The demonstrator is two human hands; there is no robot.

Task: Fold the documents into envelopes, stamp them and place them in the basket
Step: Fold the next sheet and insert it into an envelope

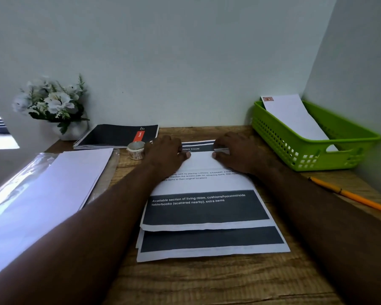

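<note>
White printed document (204, 186), dark bands, topmost of a stack on the wooden desk (207, 280). Left hand (165, 154) and right hand (238, 150) press its far end, fingers flat, gripping nothing. Right of document: green basket (312, 155) holding stamped envelope (295, 119); pencil (350, 197). Left of document: blank envelopes (42, 194), tape roll (135, 150), notebook (117, 135).

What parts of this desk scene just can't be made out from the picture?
All in the head view:
- Top document: its small print is too blurred to read, and the left hand and right hand cover parts.
- Envelope in the green basket: stamp too small; lower end hidden by the basket wall.
- Pencil: cut off by the right edge.
</note>
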